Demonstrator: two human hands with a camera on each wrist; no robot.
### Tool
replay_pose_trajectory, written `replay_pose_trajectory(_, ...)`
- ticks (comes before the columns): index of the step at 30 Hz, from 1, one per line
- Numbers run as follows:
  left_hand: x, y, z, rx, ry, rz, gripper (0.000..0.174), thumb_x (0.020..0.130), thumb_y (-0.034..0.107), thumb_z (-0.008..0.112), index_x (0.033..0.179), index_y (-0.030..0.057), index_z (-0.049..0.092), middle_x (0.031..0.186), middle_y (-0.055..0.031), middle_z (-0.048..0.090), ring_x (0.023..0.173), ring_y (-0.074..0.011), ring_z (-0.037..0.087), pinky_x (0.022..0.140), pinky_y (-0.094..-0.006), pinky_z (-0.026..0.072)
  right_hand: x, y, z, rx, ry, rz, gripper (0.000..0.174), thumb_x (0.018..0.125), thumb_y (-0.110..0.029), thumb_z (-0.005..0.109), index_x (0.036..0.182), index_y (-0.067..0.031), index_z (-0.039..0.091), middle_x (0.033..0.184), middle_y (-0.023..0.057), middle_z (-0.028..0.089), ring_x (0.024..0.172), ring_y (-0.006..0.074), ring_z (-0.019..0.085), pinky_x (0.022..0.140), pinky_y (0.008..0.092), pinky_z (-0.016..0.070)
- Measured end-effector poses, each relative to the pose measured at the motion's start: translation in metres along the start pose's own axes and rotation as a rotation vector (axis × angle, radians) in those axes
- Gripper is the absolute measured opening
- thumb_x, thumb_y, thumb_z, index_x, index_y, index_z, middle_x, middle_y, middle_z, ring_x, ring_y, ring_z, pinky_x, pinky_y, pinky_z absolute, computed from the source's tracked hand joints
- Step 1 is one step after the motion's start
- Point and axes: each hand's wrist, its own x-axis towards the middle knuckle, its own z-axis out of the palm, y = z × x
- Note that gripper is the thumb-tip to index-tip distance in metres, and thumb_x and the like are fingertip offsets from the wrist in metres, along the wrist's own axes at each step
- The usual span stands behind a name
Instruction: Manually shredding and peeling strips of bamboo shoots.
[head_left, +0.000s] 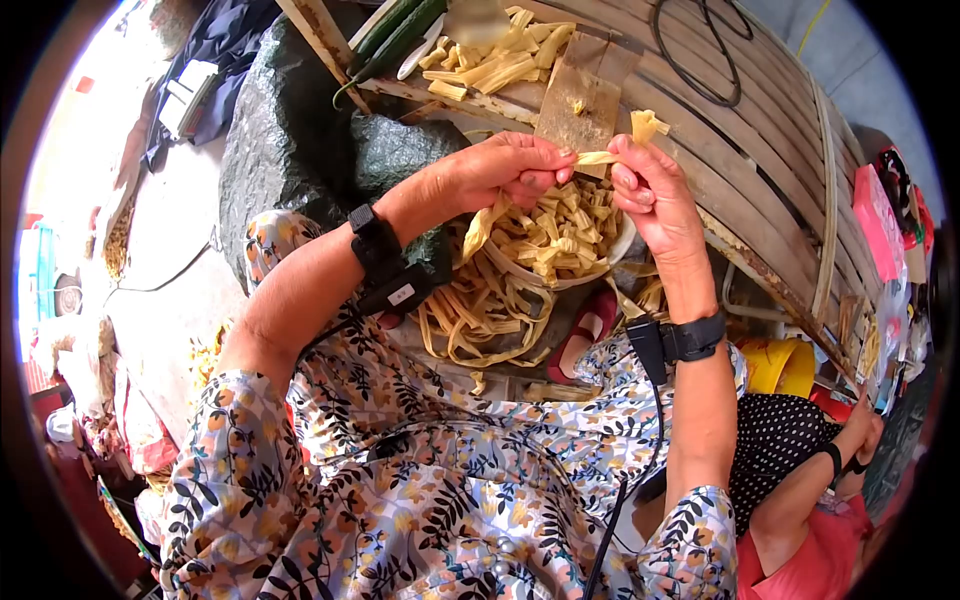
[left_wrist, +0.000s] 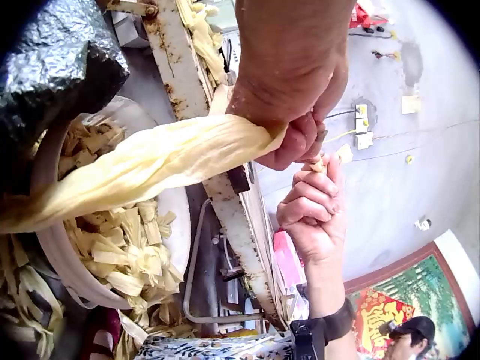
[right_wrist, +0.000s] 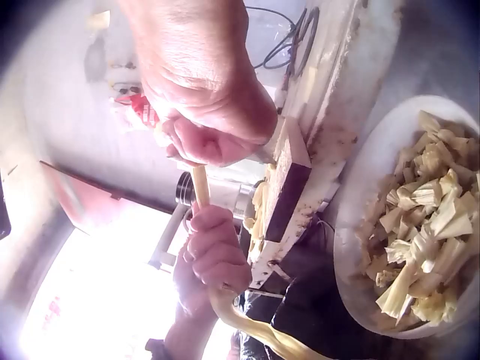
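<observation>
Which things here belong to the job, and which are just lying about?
Job, likely:
strip between left hand and right hand
basin of short pieces
loose strips
pieces on slatted table

Lying about, likely:
green vegetables
yellow bucket
pink package

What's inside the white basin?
The white basin holds a heap of short pale-yellow pieces, some looking folded or knotted. The lower layers and the basin's bottom are covered by the heap, so can't say what's down there.
</observation>
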Motion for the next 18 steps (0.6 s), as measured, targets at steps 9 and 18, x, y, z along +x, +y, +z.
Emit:
replay_pose_trajectory(9,-0.005,0.014,-0.004,0.171,0.084,0.032,0.024,0.091,0.024,0.045,0.086,0.0031,0.054,0.057,0.0065,0.039,0.046,-0.0023,0.028,0.041,-0.0168,0.0212,0.013,0.000,0.006,-0.051,0.105,-0.031,0.019,0.085,-0.019,0.058,0.089,-0.0009,0.059,0.063,-0.0014,0.049,0.049,0.0006,0.036,0.042,0.0139,0.0268)
replay_pose_trajectory(18,0.024,0.053,-0.026,0.898,0.443,0.461,0.024,0.088,0.020,0.050,0.080,-0.0014,0.060,0.059,0.0031,0.045,0.054,-0.0043,0.039,0.048,-0.0191,0.0319,0.053,-0.015,-0.010,-0.119,0.278,-0.279,0.018,0.084,-0.017,0.059,0.088,0.0006,0.061,0.067,0.0037,0.055,0.051,0.0034,0.043,0.045,0.0152,0.0366)
